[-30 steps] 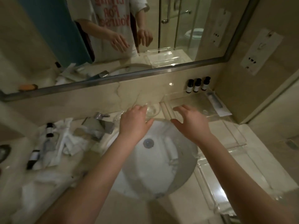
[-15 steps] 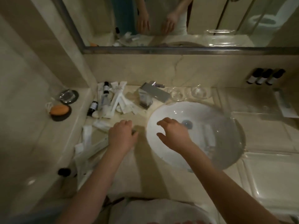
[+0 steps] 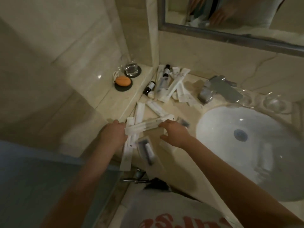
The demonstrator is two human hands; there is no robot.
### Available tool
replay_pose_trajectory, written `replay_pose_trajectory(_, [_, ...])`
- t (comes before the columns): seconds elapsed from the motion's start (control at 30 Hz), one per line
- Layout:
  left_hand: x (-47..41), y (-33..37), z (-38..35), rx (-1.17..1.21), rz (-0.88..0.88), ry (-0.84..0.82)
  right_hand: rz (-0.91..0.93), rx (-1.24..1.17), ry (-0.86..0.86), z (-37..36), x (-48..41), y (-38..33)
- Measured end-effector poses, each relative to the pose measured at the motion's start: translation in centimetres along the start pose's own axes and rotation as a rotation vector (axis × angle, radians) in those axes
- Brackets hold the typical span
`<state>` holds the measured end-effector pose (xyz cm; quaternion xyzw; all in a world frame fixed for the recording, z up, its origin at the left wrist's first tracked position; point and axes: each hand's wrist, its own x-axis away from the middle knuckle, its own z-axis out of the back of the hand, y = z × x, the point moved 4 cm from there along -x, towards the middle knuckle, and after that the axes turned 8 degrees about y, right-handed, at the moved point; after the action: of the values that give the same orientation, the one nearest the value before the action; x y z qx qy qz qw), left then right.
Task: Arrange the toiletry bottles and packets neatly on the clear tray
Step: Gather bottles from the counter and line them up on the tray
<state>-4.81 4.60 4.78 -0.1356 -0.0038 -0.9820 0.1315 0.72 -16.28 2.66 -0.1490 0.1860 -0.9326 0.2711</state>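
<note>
Left hand (image 3: 113,135) is on it: fingers (image 3: 118,123) curled round one end of a long white packet (image 3: 146,126), gripping it. The right hand (image 3: 176,134) sits at the other end, its fingers bent over the packet's tip and its thumb (image 3: 163,138) spread out below. There's blur here, so I can't tell if that hand really pinches it. The packet stretches straight across between the two hands, above the countertop (image 3: 174,163). Just under the fingers, on the person's side, lies a clear packet (image 3: 146,150) with something dark inside. Beside it a second white strip (image 3: 125,159) runs from under the left hand towards the counter's edge. Just beyond the fingers are two slim sachets (image 3: 139,112), crossing each other on the marble. Farther out, well past both hands, there's the heap of white packets (image 3: 176,83), jumbled in the wall corner. Two small dark bottles (image 3: 166,71) are mixed in, one at the back and one lying at the heap's left edge. Out to the right of the right hand is the white basin (image 3: 246,145), with the faucet (image 3: 218,89) beyond it and clear glasses (image 3: 273,102) farther right. Out past the left hand, on the side ledge, a tumbler (image 3: 131,69) stands on a dark coaster. Near it an orange object (image 3: 123,81) sits on another. The mirror (image 3: 230,17) hangs above it all.
</note>
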Motion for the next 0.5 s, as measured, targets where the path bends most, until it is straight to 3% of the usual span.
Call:
replay_pose_trajectory(0.3, [-0.6, -1.6, -2.0, 0.011, 0.096, -0.19, 0.007, -0.05, 0.033, 0.7, -4.0, 0.1])
replay_pose_trajectory(0.5, [-2.1, -0.9, 1.3, 0.137, 0.084, -0.006, -0.043, -0.064, 0.071, 2.7, -8.2, 1.0])
